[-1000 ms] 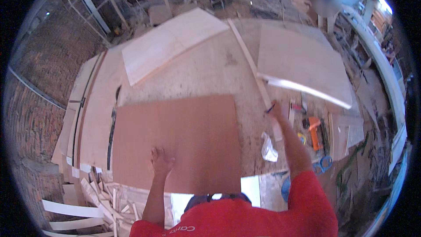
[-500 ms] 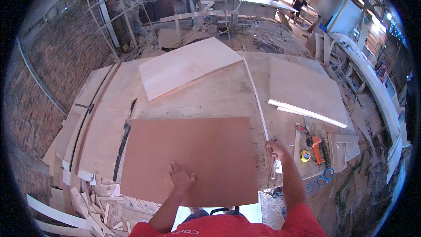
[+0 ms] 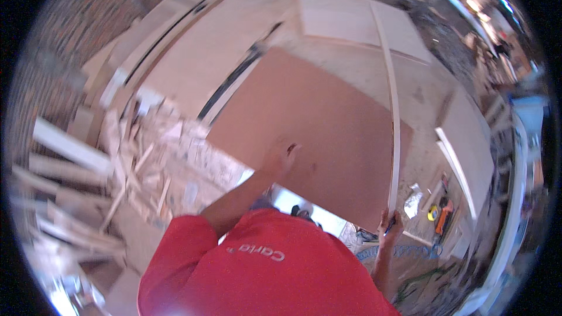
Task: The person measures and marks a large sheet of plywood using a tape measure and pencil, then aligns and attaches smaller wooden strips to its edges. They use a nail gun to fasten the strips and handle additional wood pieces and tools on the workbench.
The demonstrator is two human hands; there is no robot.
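Note:
A reddish-brown board (image 3: 316, 105) lies at an angle on the worktable, in front of me. My left hand (image 3: 285, 157) is over its near part, with the fingers too smeared to tell their pose or whether they touch it. At the board's near right corner, my right hand (image 3: 391, 223) is closed round the near end of a long, thin wooden strip (image 3: 393, 117). That strip runs away from me along the board's right side and over a pale panel (image 3: 339, 14) at the back. Something small, dark and bluish shows by the right fingers, its kind unclear.
Right of the strip lie an orange power tool (image 3: 445, 216), a yellow tape measure (image 3: 433, 213) and crumpled silvery material (image 3: 413, 200). Pale-edged panels (image 3: 462, 169) rest farther right. A blue coiled hose (image 3: 404, 251) hangs near the table edge. Wood offcuts (image 3: 137, 181) litter the left.
The view has swung, so the table appears turned. The strip, formerly right of the brown board, now crosses its right side, my right hand at its near end. My left hand's fingers, spread before, are blurred.

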